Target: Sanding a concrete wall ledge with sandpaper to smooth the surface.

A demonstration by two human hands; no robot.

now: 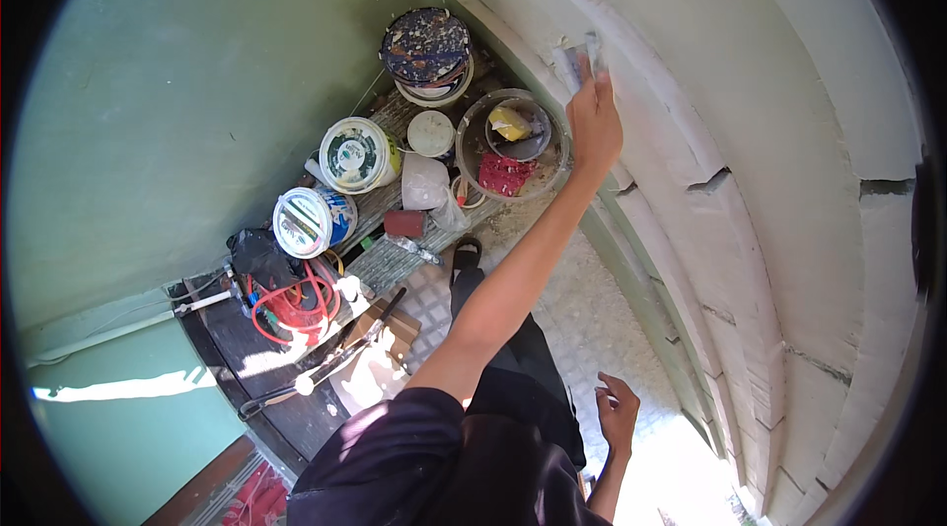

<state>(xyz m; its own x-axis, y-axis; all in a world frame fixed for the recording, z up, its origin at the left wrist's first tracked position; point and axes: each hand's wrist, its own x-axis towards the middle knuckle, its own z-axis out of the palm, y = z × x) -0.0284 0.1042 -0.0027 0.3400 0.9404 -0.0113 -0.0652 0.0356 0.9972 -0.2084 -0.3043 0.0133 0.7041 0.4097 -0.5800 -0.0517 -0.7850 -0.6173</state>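
My left hand (596, 122) reaches up and across to the pale plastered wall (651, 92), with its fingers wrapped round a putty knife (592, 46). The metal blade is up at the wall face, beside a raised horizontal ledge. Much of the handle is hidden by my fingers. Lower down, my right hand (618, 415) hangs near my side, its fingers loosely bent and apart, with nothing seen in it. Below the left hand stands a round plastic basin (564, 156) holding a smaller bowl (538, 148), a yellow sponge-like piece (510, 124) and a red cloth (505, 174).
Lidded buckets (352, 157) and a paint-crusted dark bucket (426, 48) crowd a worn wooden bench (380, 265) along the green wall (227, 112). A dark table (232, 353) at left bears a red hose (296, 304). Stepped ledges (691, 319) run down the right-hand wall.
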